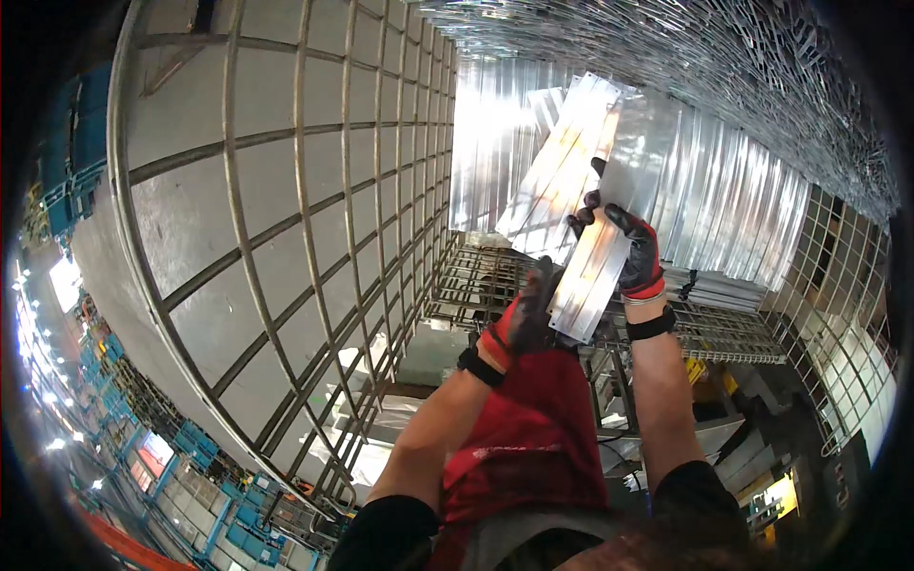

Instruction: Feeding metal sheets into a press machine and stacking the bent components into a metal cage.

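Note:
My right hand [642, 255], in a black and red glove, is closed around a short bundle of flat, shiny metal strips [592, 276]. Its thumb lies over the top, and dark fingertips show past the far left edge. The strips tilt, their near end close to my red apron [524, 428]. Beside their left edge is my left hand [519, 319], gloved alike, with one digit pointing up along them. Its other fingers are hidden, so I cannot tell whether it grips. Beyond my hands, longer loose metal strips [562, 162] lie slanted over the stacked strips.
A wire mesh wall [300, 143] rises on my left, with another mesh panel [828, 257] at the right. Upright rows of shiny strips [714, 181] fill the back. Above them is a dense mass of strip ends [666, 38]. Mesh shelving [724, 338] sits below.

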`<state>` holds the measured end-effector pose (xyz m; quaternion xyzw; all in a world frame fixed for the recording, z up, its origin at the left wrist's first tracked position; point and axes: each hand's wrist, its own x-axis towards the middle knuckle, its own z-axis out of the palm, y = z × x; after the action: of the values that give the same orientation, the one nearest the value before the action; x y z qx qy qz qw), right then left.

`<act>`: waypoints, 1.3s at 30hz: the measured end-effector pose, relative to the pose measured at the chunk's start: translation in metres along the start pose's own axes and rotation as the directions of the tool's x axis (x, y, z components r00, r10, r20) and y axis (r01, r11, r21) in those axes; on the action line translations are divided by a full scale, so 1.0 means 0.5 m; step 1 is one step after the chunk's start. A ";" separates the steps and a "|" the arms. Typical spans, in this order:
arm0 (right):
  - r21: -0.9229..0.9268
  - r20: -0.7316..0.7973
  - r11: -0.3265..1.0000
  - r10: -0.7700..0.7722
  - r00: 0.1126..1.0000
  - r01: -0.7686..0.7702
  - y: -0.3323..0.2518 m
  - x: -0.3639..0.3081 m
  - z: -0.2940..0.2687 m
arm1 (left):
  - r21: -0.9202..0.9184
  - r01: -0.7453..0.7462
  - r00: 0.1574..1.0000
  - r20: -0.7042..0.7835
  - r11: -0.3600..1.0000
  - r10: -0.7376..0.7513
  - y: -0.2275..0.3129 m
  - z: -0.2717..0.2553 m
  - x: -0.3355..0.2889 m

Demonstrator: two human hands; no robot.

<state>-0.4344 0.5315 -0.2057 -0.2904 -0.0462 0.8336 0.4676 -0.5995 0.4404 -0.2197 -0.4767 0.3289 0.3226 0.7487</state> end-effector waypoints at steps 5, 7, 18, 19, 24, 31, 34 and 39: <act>0.058 0.017 0.984 0.170 0.985 -0.170 0.032 0.011 0.019 | 0.563 -0.718 0.695 0.605 0.408 0.388 -0.076 -0.172 0.049; 0.082 0.016 0.991 0.108 0.994 -0.109 0.037 0.012 0.032 | 0.359 -0.380 0.834 0.531 0.852 0.148 -0.073 -0.119 -0.003; -0.004 0.068 0.957 0.290 0.955 -0.290 0.042 0.046 0.051 | 0.190 -0.335 0.874 0.429 0.923 0.229 -0.069 -0.111 -0.006; -0.142 0.032 0.937 0.328 0.944 -0.320 0.047 0.051 0.046 | 0.183 -0.351 0.880 0.398 0.918 0.257 -0.060 -0.102 -0.010; -0.305 -0.035 0.908 0.290 0.956 -0.286 0.117 0.048 -0.083 | 0.276 -0.494 0.852 0.342 0.824 0.396 -0.038 -0.014 -0.095; -0.049 0.076 0.923 0.384 0.920 -0.381 0.095 0.117 0.065 | 0.235 -0.399 0.895 0.310 0.886 0.321 -0.021 -0.035 -0.103; -0.054 0.070 0.929 0.368 0.927 -0.365 0.108 0.148 0.062 | 0.142 -0.504 0.842 0.303 0.852 0.447 -0.023 -0.003 -0.094; -0.106 0.043 0.935 0.344 0.938 -0.338 0.083 0.228 0.084 | 0.278 -0.459 0.851 0.410 0.844 0.328 0.043 0.069 -0.065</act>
<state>-0.5328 0.6082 -0.2356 -0.2909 -0.0497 0.9073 0.2995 -0.6289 0.4739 -0.1932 -0.1850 0.3379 0.4832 0.7862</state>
